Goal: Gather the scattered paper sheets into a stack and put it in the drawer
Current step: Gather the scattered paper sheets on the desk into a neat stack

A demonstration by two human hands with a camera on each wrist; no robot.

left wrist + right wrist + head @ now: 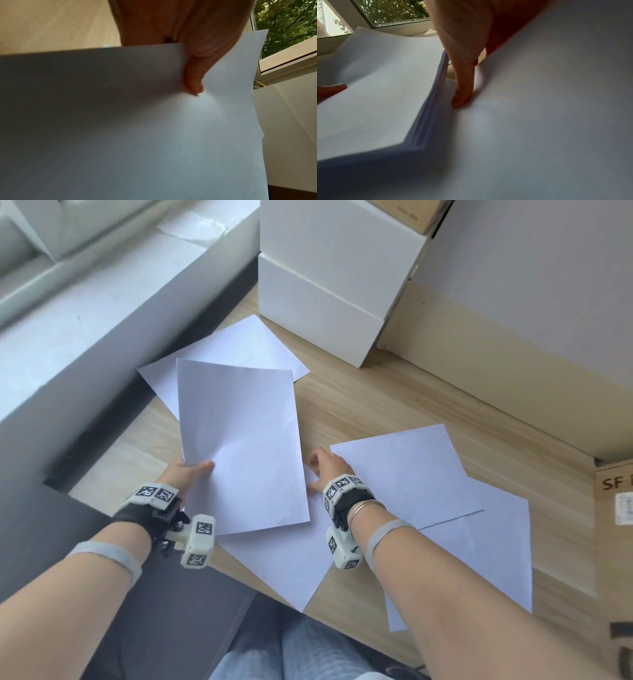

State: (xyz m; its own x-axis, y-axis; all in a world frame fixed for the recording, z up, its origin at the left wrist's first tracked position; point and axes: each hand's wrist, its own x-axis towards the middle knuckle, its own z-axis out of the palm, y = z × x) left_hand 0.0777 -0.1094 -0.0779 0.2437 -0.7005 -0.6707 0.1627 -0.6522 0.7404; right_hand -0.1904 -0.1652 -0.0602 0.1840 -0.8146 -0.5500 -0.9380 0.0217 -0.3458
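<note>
Clearly the gathering is under way: the left hand (186, 470) pinches a lifted stack of sheets (239, 446) at its near-left edge, thumb on top, held above the tabletop (394, 398). The right hand (327, 467), fingers spread and gripping nothing, presses on a loose sheet (404, 474) to the right. Next, I'd judge, that sheet must slide onto the stack. More sheets lie far left (239, 344) and near right (503, 549). White boxes (329, 278) crowd the far side; no drawer is in sight.
</note>
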